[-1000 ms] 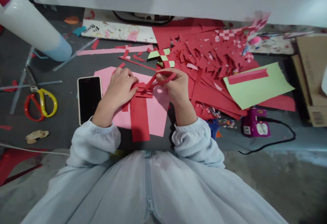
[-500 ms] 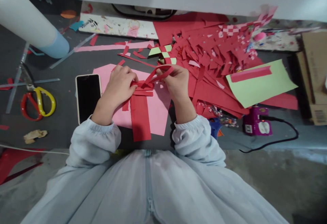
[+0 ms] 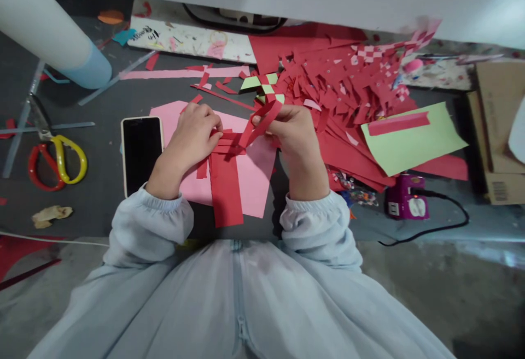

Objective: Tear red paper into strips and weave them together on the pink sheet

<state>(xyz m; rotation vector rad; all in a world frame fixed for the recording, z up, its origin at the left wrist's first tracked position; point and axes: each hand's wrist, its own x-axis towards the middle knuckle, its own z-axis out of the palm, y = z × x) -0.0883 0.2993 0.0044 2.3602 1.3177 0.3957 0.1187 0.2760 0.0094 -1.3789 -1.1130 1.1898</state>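
My right hand [image 3: 301, 143] pinches a narrow red paper strip [image 3: 264, 121], which curls up in a loop to the left of the fingers. My left hand [image 3: 192, 137] is closed, thumb and fingertips pressed on the left ends of several short red paper strips [image 3: 230, 143]. These strips lie crosswise at the top of a wider red paper piece [image 3: 227, 192]. Beneath everything is a pink paper sheet [image 3: 256, 184], partly covered by my left hand and the red paper. The strips' ends under my left fingers are hidden.
A phone [image 3: 143, 154] lies beside my left wrist, with scissors [image 3: 57, 159] farther left. A white-and-blue bottle [image 3: 53, 31] stands back left. Cut red paper [image 3: 340, 86] is heaped behind my right hand. Green paper [image 3: 414, 146] and a purple corded device [image 3: 407, 198] are at the right.
My right hand has shifted right and slightly down, and the curled red strip now stands more steeply over the crosswise strips. My left hand stays put. The view has turned slightly.
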